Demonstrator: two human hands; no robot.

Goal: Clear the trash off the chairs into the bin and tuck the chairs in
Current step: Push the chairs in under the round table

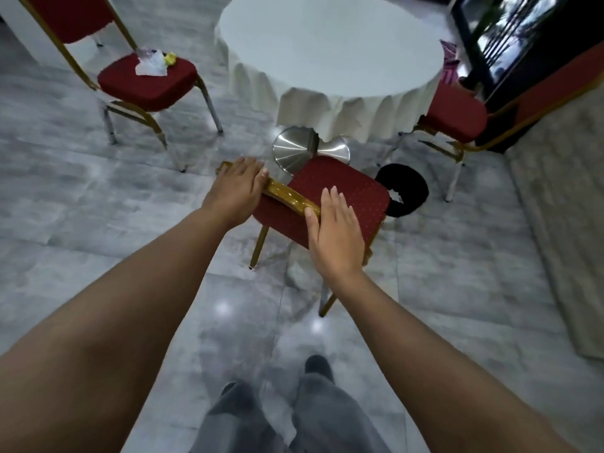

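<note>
— Head view: what have your hands got?

— My left hand (240, 188) is on the gold top rail (287, 195) of the nearest chair (346, 197). The fingers curl over the rail's far end, so I am gripping it. My right hand (336, 237) lies flat at the rail's other end, fingers straight and together, the thumb along the gold edge — it presses and grasps nothing.

— Where does that chair stand?

— Directly ahead of both hands, its red seat pointing away from me toward the round table (327, 47) with the white cloth. The seat's far corner is near the table's steel base (294, 150), which shows just beyond my left fingertips. The seat has nothing on it that I can see.

— And the bin?

— A black bin (405, 188) stands on the floor just past the seat's right corner, beyond my right hand. Part of its rim is hidden by the seat.

— Any trash in sight?

— Yes. Well beyond my left hand and off to the left, a second red chair (147, 81) stands clear of the table, with crumpled white paper (152, 65) and a small yellow scrap (170, 58) touching it on the seat. Far to the right of my right hand a third chair (454, 114) has its seat partly under the cloth's edge — something purple and patterned (451, 62) sits above it, too blurred for me to name.
</note>
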